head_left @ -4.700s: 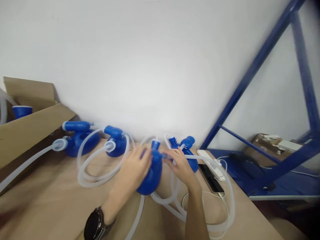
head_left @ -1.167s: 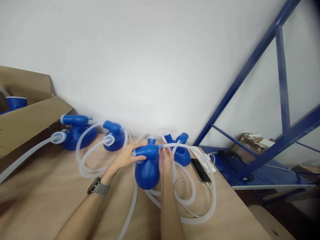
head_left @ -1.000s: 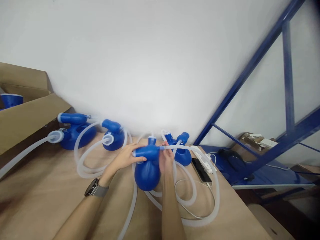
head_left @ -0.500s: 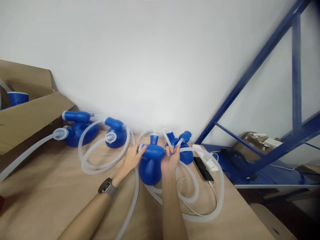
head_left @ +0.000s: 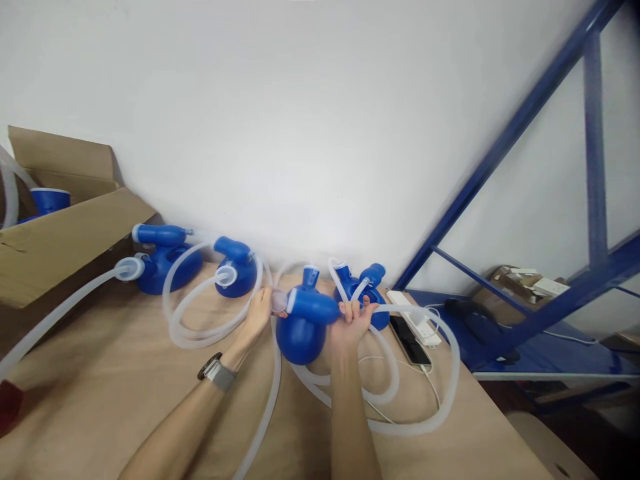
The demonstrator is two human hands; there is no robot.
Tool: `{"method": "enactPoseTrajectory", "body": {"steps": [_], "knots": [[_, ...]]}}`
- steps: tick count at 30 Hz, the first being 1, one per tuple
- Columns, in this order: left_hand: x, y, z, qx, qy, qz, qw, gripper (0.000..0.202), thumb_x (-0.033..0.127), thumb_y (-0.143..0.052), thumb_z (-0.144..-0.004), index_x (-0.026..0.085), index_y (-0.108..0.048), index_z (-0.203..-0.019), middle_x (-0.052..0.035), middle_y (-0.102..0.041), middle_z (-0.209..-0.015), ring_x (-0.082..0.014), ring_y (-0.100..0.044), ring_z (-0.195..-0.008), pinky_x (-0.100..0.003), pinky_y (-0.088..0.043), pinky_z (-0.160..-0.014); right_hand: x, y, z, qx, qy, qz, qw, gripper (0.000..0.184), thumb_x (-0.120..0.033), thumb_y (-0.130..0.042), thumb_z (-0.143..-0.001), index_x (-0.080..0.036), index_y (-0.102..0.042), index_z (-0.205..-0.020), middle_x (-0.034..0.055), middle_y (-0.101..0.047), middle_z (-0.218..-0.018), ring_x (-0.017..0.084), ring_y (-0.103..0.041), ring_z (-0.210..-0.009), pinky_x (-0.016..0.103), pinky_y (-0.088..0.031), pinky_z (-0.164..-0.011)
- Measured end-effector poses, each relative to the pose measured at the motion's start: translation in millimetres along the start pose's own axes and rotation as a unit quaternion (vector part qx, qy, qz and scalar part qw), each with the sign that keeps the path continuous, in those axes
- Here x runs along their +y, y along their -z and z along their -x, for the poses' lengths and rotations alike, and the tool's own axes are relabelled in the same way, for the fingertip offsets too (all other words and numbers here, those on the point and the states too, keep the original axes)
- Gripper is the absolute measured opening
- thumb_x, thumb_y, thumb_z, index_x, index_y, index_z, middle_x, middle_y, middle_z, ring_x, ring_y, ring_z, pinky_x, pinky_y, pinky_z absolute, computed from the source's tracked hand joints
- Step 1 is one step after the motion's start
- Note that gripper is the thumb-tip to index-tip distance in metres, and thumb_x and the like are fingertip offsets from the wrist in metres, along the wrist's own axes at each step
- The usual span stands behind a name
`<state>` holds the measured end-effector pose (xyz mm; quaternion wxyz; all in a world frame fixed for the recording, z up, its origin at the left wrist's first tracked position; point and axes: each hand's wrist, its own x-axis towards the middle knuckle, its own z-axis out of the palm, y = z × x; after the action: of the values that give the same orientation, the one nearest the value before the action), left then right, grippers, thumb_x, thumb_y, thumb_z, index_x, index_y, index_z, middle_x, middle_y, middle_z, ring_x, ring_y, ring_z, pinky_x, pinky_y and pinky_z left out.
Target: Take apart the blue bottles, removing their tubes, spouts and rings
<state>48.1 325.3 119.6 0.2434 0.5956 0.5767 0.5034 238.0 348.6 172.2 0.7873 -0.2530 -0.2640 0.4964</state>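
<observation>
A blue bulb-shaped urinal funnel (head_left: 314,306) with a white rim lies sideways in front of a round blue urinal bottle (head_left: 300,339). My right hand (head_left: 351,320) is closed around the funnel's narrow end, where a translucent hose (head_left: 453,353) leads off to the right. My left hand (head_left: 260,312) is closed on a clear cap (head_left: 279,301) at the rimmed end. The cap sits just beside the rim; whether they touch I cannot tell. Part of the bottle is hidden behind the funnel.
Blue bottles with coiled hoses stand on the left (head_left: 167,273), centre-left (head_left: 237,277) and right (head_left: 373,293). An open cardboard box (head_left: 75,233) is at far left. A phone (head_left: 410,340) and a power strip (head_left: 425,327) lie at right, beside a blue metal frame (head_left: 480,160).
My left hand has shifted from the funnel's rim to the left, and the clear cap now shows in it. The funnel and my right hand have moved slightly right.
</observation>
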Motion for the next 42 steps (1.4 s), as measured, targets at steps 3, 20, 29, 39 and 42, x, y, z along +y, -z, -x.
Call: {"method": "enactPoseTrajectory", "body": {"steps": [3,20,29,39,42], "knots": [[4.9,18.2,-5.7,-0.034,0.058,0.06,0.996,0.051,0.051,-0.031,-0.114,0.011,-0.06,-0.126,-0.0067,-0.07,-0.089,-0.017,-0.071,-0.068,-0.031,-0.062,-0.067,-4.6,6.8,-7.2,-0.01,-0.015,-0.001,1.0,0.05,-0.072,-0.062,-0.093,-0.025,-0.045,-0.096,-0.015,-0.02,-0.052,0.008,-0.019,-0.041,0.022,-0.032,-0.049],[33.5,94.3,18.9,-0.213,0.036,-0.034,0.976,0.047,0.052,-0.085,-0.068,0.019,-0.074,-0.099,-0.0078,-0.075,-0.098,-0.0279,-0.069,-0.095,-0.034,-0.053,-0.085,-19.1,21.2,-24.2,0.041,-0.136,-0.075,0.987,0.041,-0.051,-0.052,-0.108,-0.021,-0.045,-0.081,-0.0145,-0.024,-0.048,0.004,-0.022,-0.034,0.016,-0.038,-0.046],[55.5,33.4,19.0,-0.217,-0.033,0.159,0.963,0.042,0.058,-0.07,-0.088,0.017,-0.064,-0.085,-0.0055,-0.072,-0.087,-0.0197,-0.066,-0.084,-0.029,-0.049,-0.078,-25.2,7.3,-14.5,0.058,-0.156,-0.116,0.979,0.038,-0.044,-0.036,-0.115,-0.021,-0.045,-0.086,-0.0149,-0.026,-0.047,0.004,-0.022,-0.033,0.015,-0.035,-0.044],[48.7,29.3,15.3,-0.24,-0.001,0.218,0.946,0.035,0.048,-0.079,-0.078,0.016,-0.066,-0.073,-0.0046,-0.07,-0.076,-0.0166,-0.062,-0.075,-0.027,-0.046,-0.076,-20.1,11.6,-18.8,0.026,-0.181,-0.102,0.978,0.037,-0.045,-0.044,-0.113,-0.019,-0.051,-0.087,-0.015,-0.023,-0.048,0.004,-0.019,-0.034,0.015,-0.031,-0.042],[50.8,35.0,14.7,-0.244,0.006,0.217,0.945,0.04,0.053,-0.079,-0.074,0.016,-0.063,-0.071,-0.0047,-0.067,-0.072,-0.0165,-0.06,-0.071,-0.028,-0.046,-0.074,-20.2,14.5,-21.9,0.013,-0.185,-0.099,0.978,0.036,-0.046,-0.049,-0.111,-0.019,-0.053,-0.088,-0.0149,-0.024,-0.048,0.004,-0.021,-0.034,0.015,-0.032,-0.041]]}}
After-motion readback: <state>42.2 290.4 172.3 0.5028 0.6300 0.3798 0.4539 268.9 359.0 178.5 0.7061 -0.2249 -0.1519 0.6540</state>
